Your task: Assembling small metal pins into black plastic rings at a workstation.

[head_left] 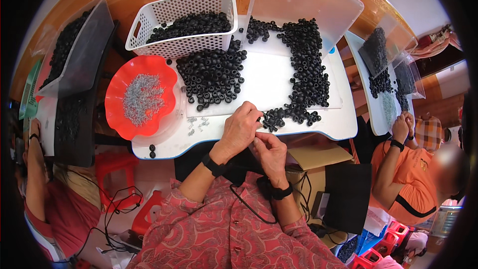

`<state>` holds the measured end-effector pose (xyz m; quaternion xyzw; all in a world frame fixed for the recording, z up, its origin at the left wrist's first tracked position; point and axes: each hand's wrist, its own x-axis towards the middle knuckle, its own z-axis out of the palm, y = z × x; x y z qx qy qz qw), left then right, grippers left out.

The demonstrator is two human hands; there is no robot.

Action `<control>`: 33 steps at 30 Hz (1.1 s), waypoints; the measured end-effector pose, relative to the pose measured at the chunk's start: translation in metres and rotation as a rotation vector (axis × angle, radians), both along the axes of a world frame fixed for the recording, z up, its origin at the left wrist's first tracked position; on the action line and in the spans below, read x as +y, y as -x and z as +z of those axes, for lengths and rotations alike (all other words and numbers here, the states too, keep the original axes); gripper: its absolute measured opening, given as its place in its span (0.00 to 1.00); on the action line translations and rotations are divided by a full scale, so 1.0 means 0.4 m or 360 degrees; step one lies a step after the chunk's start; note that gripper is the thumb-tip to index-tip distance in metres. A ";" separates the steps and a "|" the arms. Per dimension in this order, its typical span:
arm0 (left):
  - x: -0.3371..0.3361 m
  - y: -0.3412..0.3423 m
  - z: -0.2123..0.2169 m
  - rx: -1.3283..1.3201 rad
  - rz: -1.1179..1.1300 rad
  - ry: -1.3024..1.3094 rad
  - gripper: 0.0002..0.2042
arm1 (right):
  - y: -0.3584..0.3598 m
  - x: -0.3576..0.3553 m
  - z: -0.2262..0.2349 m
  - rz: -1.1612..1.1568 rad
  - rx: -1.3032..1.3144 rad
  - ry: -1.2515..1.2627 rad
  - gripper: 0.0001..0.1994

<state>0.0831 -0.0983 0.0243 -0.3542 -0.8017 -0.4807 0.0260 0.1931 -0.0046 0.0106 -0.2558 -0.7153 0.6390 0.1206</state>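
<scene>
My left hand [240, 130] and my right hand [270, 155] meet at the front edge of the white table [341, 122]. The left fingers are pinched round what looks like a small black round part [259, 118]. Beside them, the right thumb and fingers are pressed together; what they hold is hidden. Just beyond my fingertips lies a cluster of black ring-like parts [298, 114], joined to a long strip of the same parts [308, 62]. Another heap of black parts [209, 74] spreads to the left. A red scalloped bowl [115, 87] holds tiny clear-grey pieces [143, 98].
A white perforated basket [186, 46] of black parts stands at the back left. Beside it, a clear bin [306, 0] is tipped over the strip. Loose clear pieces [198, 125] and two black parts [152, 151] lie near the edge. Co-workers sit at both sides.
</scene>
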 end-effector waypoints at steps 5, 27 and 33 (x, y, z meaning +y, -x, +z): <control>0.003 0.001 -0.006 -0.0049 0.0023 0.0063 0.10 | 0.000 0.002 -0.010 -0.0012 0.0004 0.0022 0.08; -0.024 0.023 -0.037 -0.1412 -0.0171 -0.0836 0.08 | 0.014 0.005 0.014 0.0020 -0.0008 0.0034 0.08; -0.045 0.019 -0.011 -0.2025 -0.0326 -0.1433 0.12 | 0.018 0.002 0.013 0.0011 -0.0003 0.0066 0.08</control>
